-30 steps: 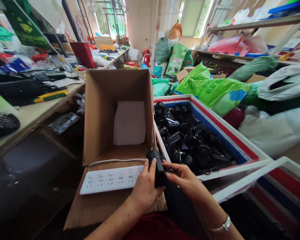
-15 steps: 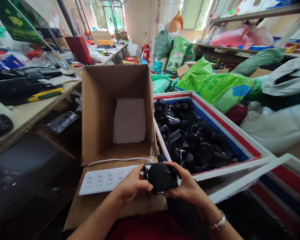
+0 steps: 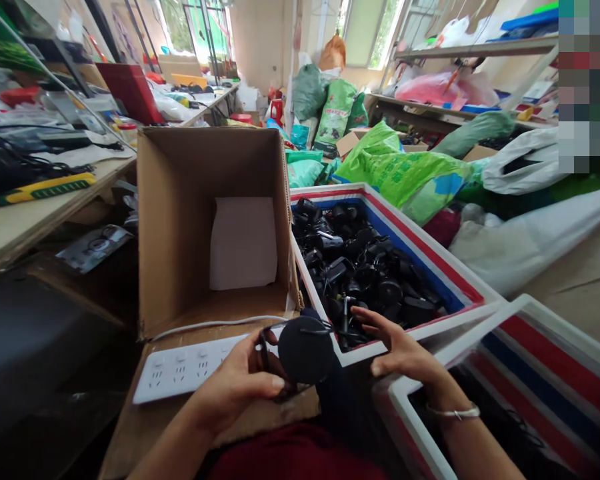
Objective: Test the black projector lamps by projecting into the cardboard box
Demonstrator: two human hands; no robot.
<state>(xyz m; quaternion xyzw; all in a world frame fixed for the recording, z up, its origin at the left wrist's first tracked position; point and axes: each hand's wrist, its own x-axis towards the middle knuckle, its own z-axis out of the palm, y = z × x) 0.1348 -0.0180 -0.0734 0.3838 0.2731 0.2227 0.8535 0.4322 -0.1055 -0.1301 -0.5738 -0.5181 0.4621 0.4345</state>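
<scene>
Left hand [image 3: 233, 381] gripping black device [image 3: 306, 351] by its left end, disc just right of those fingers, round face toward camera, long axis roughly left-right, right hand [image 3: 405, 353] empty, fingers spread near bin [image 3: 360, 353], strip [image 3: 167, 375] left of left fingers, carton [image 3: 167, 267] beyond.

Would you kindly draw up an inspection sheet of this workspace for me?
Surface: cardboard under the power strip.
Things: round black device, held; black parts heaped in the crate.
Clutter: bags beyond the crate; mixed items crowding the bench at left.
Hands: left hand grips the device; right hand, open, is near the crate.
Cables: white cord between power strip and open box.
Surroundings: shelf at right, window behind.
</scene>
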